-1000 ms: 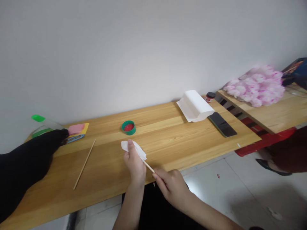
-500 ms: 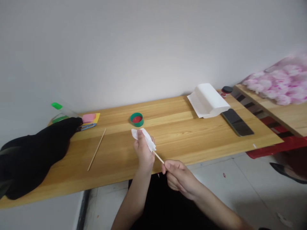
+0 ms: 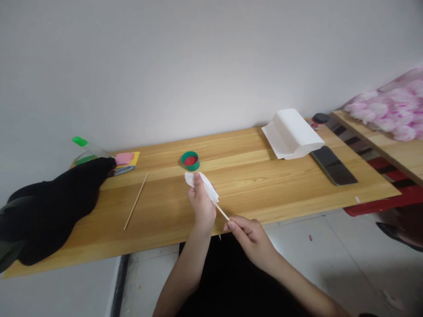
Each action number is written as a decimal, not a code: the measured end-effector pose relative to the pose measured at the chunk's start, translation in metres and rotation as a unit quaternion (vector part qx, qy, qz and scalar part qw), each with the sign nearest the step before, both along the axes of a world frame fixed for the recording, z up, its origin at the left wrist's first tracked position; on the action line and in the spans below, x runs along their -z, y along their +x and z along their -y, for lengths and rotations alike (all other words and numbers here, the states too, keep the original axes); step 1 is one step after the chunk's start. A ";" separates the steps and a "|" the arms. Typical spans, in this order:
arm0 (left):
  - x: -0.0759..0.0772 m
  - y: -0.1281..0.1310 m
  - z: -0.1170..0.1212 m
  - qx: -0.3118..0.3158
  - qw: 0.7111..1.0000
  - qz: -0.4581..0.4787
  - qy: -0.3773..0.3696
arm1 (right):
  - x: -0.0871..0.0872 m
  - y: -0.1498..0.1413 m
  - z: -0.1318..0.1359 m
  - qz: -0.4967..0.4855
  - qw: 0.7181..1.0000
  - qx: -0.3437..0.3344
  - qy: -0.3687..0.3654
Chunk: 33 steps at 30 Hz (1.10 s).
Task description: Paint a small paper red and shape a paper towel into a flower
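My left hand (image 3: 202, 200) is closed around a folded white tissue (image 3: 208, 188), which wraps the far end of a thin wooden stick (image 3: 222, 211). The near end of that stick is pinched between the thumb and fingers of my right hand (image 3: 251, 237). What lies inside the tissue is hidden. Just beyond my left hand, a green round lid (image 3: 190, 161) with red inside rests on the table. A second wooden stick (image 3: 135, 201) lies on the wood to the left.
A wooden table (image 3: 251, 180) runs along the wall. Black cloth (image 3: 62, 207), a pink pad (image 3: 124, 158) and a blue cutter (image 3: 124, 170) lie left. White paper towels (image 3: 292, 134), a phone (image 3: 333, 165) and a dark-lidded jar (image 3: 320, 120) are right. Pink flowers (image 3: 390, 110) stand beyond.
The view has shifted slightly, so the table items sit a little higher and further right. Both hands keep their hold on the tissue and stick; the right hand's fingers have turned slightly.
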<state>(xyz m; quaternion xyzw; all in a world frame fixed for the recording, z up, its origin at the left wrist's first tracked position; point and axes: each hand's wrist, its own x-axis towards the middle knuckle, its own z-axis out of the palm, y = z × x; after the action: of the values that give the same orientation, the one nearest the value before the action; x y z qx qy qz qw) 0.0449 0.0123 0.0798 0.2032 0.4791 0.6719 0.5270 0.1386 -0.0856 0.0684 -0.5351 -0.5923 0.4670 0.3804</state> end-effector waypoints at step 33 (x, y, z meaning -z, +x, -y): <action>-0.013 0.022 -0.001 0.179 0.982 0.049 0.032 | 0.006 0.045 -0.009 -0.206 0.966 -0.040 -0.151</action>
<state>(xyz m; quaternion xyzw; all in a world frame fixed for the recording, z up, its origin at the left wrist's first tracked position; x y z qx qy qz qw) 0.0669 0.0134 0.0929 0.2689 0.3872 0.5909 0.6547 0.1831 -0.0768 0.0620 -0.4545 -0.4445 0.6660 0.3903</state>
